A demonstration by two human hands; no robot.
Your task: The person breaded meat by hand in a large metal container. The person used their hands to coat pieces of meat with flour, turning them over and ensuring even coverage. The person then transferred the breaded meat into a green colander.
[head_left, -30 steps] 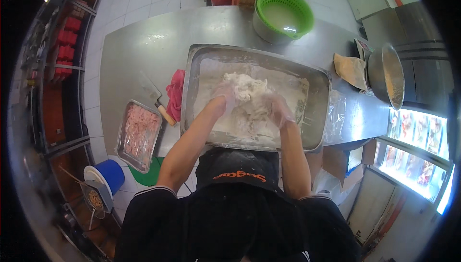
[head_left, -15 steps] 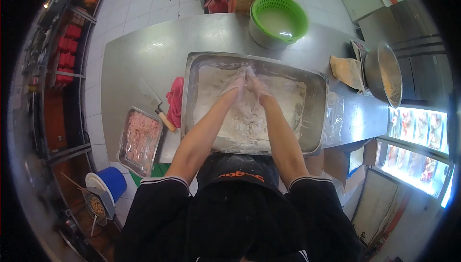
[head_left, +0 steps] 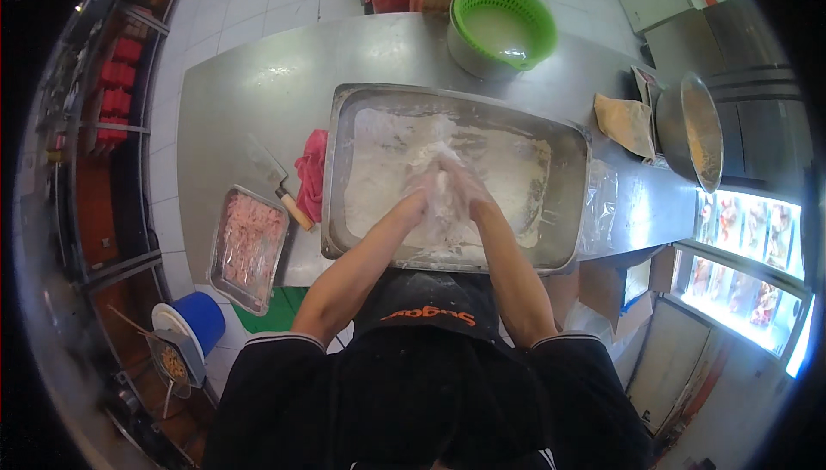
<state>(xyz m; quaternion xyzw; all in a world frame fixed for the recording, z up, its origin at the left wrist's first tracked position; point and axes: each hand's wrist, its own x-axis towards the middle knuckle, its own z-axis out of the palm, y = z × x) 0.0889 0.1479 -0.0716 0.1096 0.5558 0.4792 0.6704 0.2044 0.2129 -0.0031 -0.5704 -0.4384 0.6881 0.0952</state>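
A deep steel tray [head_left: 564,212] on the worktop holds a spread of white flour [head_left: 508,160]. Inside it, my left hand [head_left: 421,188] and my right hand [head_left: 465,184] are drawn together, palms facing, fingers coated white. Between them they press a flour-covered mass [head_left: 441,188] whose inner content cannot be made out. More loose white clumps lie around the fingertips. Left of the flour tray is a smaller metal tray of raw, chopped pale-pink meat [head_left: 251,238]. A wooden-handled knife or cleaver [head_left: 297,209] and a pink cloth [head_left: 311,173] lie between the two trays.
At the far edge a green colander [head_left: 542,27] sits in a round container of cloudy liquid. To the right are a brown paper bag [head_left: 624,124], a tilted steel bowl [head_left: 690,130] and clear plastic [head_left: 600,212]. A cardboard box [head_left: 602,289] and a blue bucket [head_left: 202,324] stand below.
Both hands have moved from the far part of the flour back toward me, staying together. The flour heap that lay nearer me is now between and under them.
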